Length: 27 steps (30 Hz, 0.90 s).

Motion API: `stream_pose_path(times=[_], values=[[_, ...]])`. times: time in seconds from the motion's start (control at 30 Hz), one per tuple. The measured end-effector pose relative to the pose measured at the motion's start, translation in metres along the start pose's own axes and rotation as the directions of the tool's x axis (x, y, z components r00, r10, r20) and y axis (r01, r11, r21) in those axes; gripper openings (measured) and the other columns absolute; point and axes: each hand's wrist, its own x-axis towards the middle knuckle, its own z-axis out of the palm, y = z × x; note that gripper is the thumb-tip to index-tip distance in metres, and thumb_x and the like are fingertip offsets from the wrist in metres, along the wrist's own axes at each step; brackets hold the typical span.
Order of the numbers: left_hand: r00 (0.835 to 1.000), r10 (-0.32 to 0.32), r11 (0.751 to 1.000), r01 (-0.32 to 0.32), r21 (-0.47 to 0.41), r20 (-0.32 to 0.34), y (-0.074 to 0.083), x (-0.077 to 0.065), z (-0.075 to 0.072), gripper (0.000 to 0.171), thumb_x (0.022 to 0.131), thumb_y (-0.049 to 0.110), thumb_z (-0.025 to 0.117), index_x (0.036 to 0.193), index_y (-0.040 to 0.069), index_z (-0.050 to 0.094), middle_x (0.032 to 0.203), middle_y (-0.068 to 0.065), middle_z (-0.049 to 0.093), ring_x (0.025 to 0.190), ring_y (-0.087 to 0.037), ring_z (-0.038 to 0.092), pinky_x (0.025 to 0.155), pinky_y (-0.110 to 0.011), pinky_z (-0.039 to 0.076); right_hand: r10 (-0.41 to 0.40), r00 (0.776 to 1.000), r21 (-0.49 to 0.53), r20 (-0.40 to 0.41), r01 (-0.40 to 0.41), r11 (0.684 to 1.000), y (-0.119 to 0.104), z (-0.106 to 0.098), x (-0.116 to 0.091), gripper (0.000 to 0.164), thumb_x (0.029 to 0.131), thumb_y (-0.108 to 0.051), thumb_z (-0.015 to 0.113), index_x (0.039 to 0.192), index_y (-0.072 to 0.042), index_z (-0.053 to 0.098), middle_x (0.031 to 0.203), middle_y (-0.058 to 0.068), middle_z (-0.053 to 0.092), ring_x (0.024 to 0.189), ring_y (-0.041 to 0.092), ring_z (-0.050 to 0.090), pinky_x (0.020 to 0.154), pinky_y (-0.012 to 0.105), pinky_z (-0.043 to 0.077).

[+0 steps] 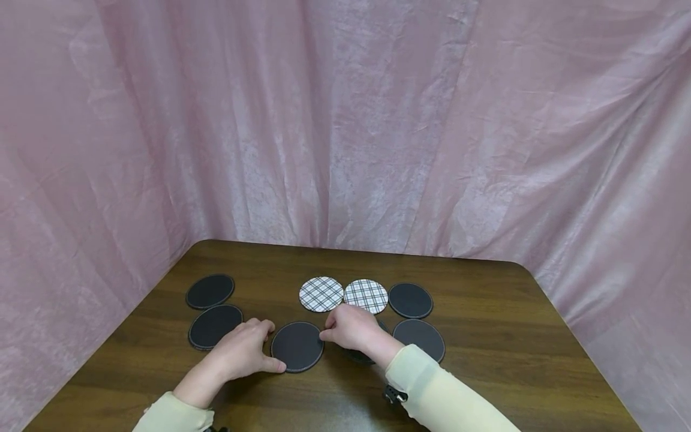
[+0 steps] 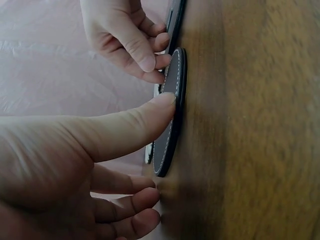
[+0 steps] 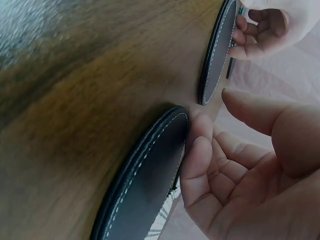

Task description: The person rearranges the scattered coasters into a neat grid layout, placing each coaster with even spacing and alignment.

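A round dark coaster (image 1: 297,347) with light stitching round its rim lies flat on the table between my hands. My left hand (image 1: 243,351) is at its left side, the thumb (image 2: 150,117) laid on the rim and the other fingers spread beside it. At the opposite edge is my right hand (image 1: 353,329), with thumb and fingers loosely bent and apart. Under that hand lies another dark coaster (image 3: 150,170), partly hidden; the right fingers (image 3: 197,160) lie along its edge in the right wrist view.
Two white coasters with a black check, one left (image 1: 321,294) and one right (image 1: 366,294), lie behind my right hand. Two dark coasters (image 1: 410,300) (image 1: 420,339) are at the right, two more (image 1: 210,291) (image 1: 215,326) at the left. Pink curtains (image 1: 345,120) surround the wooden table (image 1: 486,372).
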Motion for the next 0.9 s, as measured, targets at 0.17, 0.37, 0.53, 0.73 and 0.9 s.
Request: stream_pose_path(times=[0.17,0.37,0.53,0.73,0.9], values=[[1.0,0.022,0.999,-0.022,0.028,0.0,0.001,-0.001,0.001,0.091,0.068,0.045,0.107,0.136,-0.001,0.068,0.118,-0.013,0.069,0.11,-0.035,0.066,0.095,-0.062,0.055,0.009,1.0,-0.015,0.008,-0.009,1.0,-0.002,0.0,0.001,0.011,0.096,-0.029,0.086,0.089,-0.021,0.087,0.078,-0.014,0.071,0.073,0.009,0.058,0.073,0.034,0.051],[1.0,0.026,0.999,-0.025,0.019,-0.008,0.002,0.0,0.004,0.081,0.068,0.041,0.107,0.129,0.002,0.07,0.111,-0.008,0.067,0.106,-0.032,0.065,0.095,-0.062,0.053,0.015,1.0,-0.018,0.023,-0.015,1.0,-0.004,0.001,0.002,0.01,0.096,-0.03,0.086,0.09,-0.022,0.088,0.081,-0.014,0.072,0.073,0.008,0.058,0.072,0.034,0.05],[1.0,0.019,1.0,-0.019,0.016,-0.018,0.002,0.001,0.006,0.076,0.069,0.039,0.107,0.124,0.003,0.07,0.107,-0.005,0.066,0.102,-0.028,0.064,0.096,-0.061,0.053,0.016,0.999,0.003,0.044,-0.016,1.0,-0.004,0.001,0.003,0.011,0.096,-0.029,0.086,0.089,-0.021,0.087,0.075,-0.014,0.069,0.072,0.009,0.056,0.07,0.033,0.049],[0.999,0.031,0.999,-0.032,-0.005,-0.044,0.003,0.002,0.01,0.073,0.068,0.035,0.108,0.121,0.004,0.07,0.105,-0.005,0.066,0.1,-0.026,0.064,0.094,-0.059,0.053,0.028,0.998,0.072,0.054,-0.032,0.997,-0.003,0.001,0.004,0.012,0.097,-0.025,0.084,0.086,-0.019,0.085,0.061,-0.013,0.065,0.066,0.007,0.059,0.07,0.033,0.048],[0.998,0.031,0.999,-0.033,-0.036,-0.056,0.005,0.002,0.01,0.079,0.067,0.033,0.108,0.128,0.003,0.068,0.107,-0.007,0.067,0.101,-0.028,0.065,0.095,-0.06,0.052,0.037,0.999,0.118,0.038,-0.042,0.992,-0.003,0.001,0.004,0.017,0.098,-0.022,0.083,0.081,-0.017,0.082,0.058,-0.011,0.064,0.061,0.007,0.06,0.069,0.032,0.047]])
